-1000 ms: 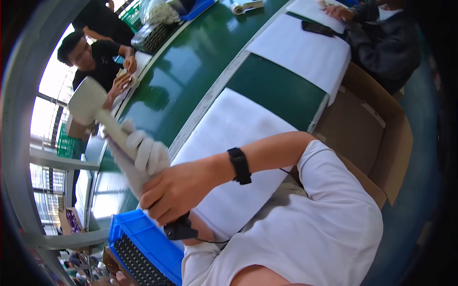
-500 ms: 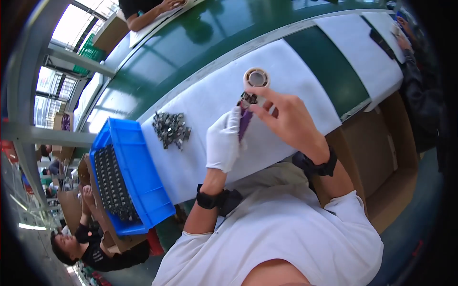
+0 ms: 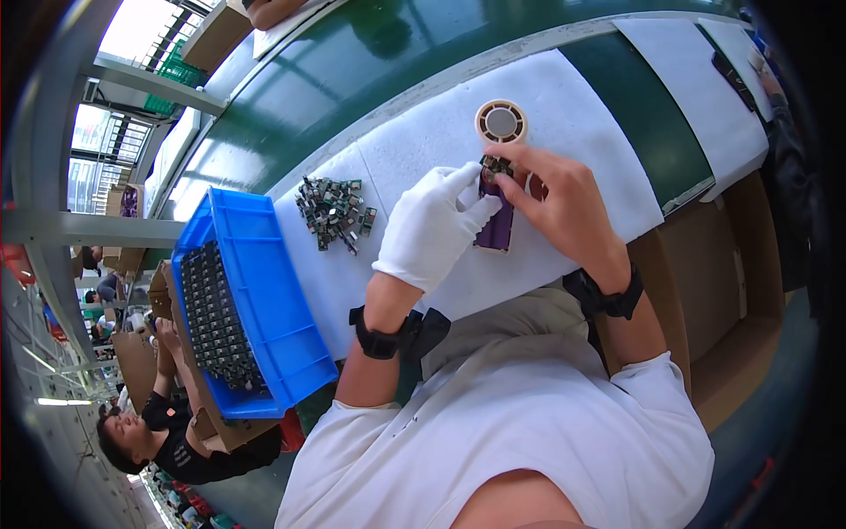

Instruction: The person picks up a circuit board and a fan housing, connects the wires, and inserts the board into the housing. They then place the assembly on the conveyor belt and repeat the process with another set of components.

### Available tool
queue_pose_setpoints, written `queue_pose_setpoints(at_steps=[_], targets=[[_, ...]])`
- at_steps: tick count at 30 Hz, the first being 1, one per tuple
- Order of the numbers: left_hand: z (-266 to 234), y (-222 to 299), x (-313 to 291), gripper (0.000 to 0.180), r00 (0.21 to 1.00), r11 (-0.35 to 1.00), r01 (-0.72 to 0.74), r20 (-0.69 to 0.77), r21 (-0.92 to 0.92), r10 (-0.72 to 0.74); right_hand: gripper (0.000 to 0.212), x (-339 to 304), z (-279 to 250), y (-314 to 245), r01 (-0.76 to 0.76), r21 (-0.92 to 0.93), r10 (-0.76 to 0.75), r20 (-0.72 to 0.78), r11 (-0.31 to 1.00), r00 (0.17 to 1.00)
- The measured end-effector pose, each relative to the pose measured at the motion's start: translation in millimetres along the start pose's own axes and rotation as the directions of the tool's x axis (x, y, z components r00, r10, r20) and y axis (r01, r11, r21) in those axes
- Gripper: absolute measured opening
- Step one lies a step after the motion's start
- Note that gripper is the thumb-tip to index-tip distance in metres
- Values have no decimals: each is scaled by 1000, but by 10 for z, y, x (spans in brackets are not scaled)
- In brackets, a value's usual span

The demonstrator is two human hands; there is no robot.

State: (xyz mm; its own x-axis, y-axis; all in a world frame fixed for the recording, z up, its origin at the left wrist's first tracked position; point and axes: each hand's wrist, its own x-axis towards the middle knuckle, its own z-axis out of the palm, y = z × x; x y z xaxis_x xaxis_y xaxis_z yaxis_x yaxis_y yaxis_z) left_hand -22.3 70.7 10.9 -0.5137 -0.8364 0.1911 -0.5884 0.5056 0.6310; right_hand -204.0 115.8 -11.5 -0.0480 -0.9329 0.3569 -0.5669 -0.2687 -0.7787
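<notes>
My left hand point(image 3: 432, 225), in a white glove, has its fingers closed on a purple rectangular block point(image 3: 497, 227) at its upper part. A small circuit board point(image 3: 494, 167) with metal parts sits at the block's far end. My bare right hand point(image 3: 568, 198) pinches that board between thumb and forefinger; whether the board is fixed to the block I cannot tell. Just beyond my fingertips is a round cream-coloured object point(image 3: 501, 122) with a grey centre, like a roll of tape. Left of my gloved hand lies a loose pile of small circuit boards point(image 3: 330, 212).
A blue plastic bin point(image 3: 286, 317) at the left holds rows of dark parts point(image 3: 216, 317). White sheeting point(image 3: 423, 115) covers the green table point(image 3: 634, 115). An open cardboard box point(image 3: 727, 309) stands at the right. Co-workers sit at the left, far side and far right.
The gloved hand has turned over the purple block, which now shows its broad face. Both hands stay at the board. The whole view has shifted a little.
</notes>
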Motion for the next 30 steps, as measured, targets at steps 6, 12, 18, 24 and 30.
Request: queue_pose_setpoints(at_steps=[6, 12, 18, 24, 30], targets=[[69, -214, 50, 20, 1000, 998, -18, 3, -63, 18, 36, -69, 39, -42, 6, -69, -6, -3, 998, 1000], [149, -170, 112, 17, 969, 932, 243, 13, -269, -248, 38, -30, 82, -63, 36, -206, -38, -8, 978, 999], [146, -137, 112, 20, 871, 740, 469, 117, -482, -477, 23, -23, 20, -63, -54, 5, 54, 26, 999, 998], [146, -159, 18, 25, 927, 767, 356, 97, -534, -363, 14, -166, 18, -21, 29, 102, -17, -117, 994, 993], [178, -174, -9, 22, 918, 740, 361, 77, -568, -389, 10, -195, 84, -23, 99, 100, -69, -268, 990, 961]])
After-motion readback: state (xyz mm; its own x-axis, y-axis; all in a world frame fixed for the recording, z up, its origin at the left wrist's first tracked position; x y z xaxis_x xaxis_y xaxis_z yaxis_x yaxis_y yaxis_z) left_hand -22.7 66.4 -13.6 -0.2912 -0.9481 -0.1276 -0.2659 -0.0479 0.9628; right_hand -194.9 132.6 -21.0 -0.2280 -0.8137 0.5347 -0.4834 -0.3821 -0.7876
